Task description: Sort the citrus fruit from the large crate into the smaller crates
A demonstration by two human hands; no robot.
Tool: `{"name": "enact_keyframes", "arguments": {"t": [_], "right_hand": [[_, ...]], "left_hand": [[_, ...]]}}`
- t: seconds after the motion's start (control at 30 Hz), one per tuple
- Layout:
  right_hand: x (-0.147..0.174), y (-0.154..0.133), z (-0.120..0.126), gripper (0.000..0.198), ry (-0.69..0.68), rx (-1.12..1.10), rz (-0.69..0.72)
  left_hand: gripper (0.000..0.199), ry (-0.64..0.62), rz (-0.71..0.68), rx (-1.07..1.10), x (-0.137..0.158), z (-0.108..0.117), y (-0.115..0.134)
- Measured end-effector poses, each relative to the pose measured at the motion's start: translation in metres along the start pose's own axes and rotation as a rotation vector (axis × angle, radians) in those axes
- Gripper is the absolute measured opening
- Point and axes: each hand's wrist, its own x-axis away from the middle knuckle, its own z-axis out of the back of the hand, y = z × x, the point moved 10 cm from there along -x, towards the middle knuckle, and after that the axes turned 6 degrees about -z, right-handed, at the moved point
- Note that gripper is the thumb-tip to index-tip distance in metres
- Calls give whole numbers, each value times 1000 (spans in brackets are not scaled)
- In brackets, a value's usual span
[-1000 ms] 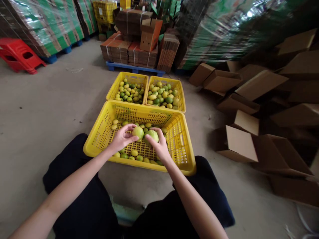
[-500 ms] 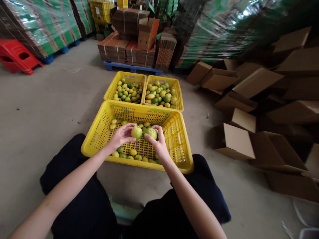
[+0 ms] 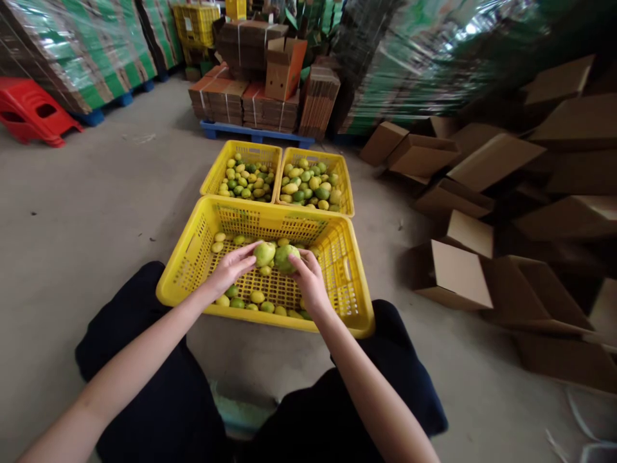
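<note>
My left hand (image 3: 234, 265) is closed on a pale green lemon (image 3: 264, 254), gripping it from its left side between thumb and fingers. Close beside it, my right hand (image 3: 309, 278) holds a darker green lemon (image 3: 286, 259) from the right. Both fruits are up over the large yellow crate (image 3: 359, 283), which rests near my knees. Inside that crate, yellow and green lemons (image 3: 257, 296) lie along the near side, and several more are at the far side, partly hidden by my hands.
Behind the large crate stand two smaller yellow crates (image 3: 207, 177) (image 3: 349, 186) filled with lemons. Open cardboard boxes (image 3: 463, 273) are heaped on the right. Flattened cartons (image 3: 270, 106) sit on a blue pallet (image 3: 255, 134) at the back. A red stool (image 3: 36, 112) is at far left.
Both lemons have been turned in my fingers and now show other sides. My right fingers have shifted lower, uncovering more of the darker lemon. The crates have stayed put.
</note>
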Motion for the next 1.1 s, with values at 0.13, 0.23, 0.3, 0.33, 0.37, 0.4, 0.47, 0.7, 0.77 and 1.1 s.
{"name": "enact_keyframes", "arguments": {"t": [0.13,0.23,0.3,0.33,0.37,0.4,0.47,0.7,0.77,1.1], "right_hand": [[-2,12,-8,31,-29,-11,-56],[0,21,-15,34,-69,-75,-136],[1,24,-17,37,-78,-130,-175],[1,25,-17,38,-75,-157,-187],[1,25,-17,39,-67,-179,-194],[1,25,-16,39,-58,-195,-196],[2,23,-16,37,-57,-199,-187],[-2,16,-18,37,-76,-137,-105],[-4,19,-17,41,-77,-149,-126],[0,27,-22,40,-116,-151,-195]], "left_hand": [[61,10,42,-91,1,1,-4],[61,-2,88,-45,2,1,-10],[58,4,97,10,1,1,-12],[56,18,94,36,1,3,-13],[54,34,96,59,0,5,-13],[52,47,105,79,0,6,-15],[47,52,136,115,0,6,-19],[28,117,204,188,1,12,-29],[23,163,209,196,1,17,-31],[51,108,170,-48,4,11,-20]]}}
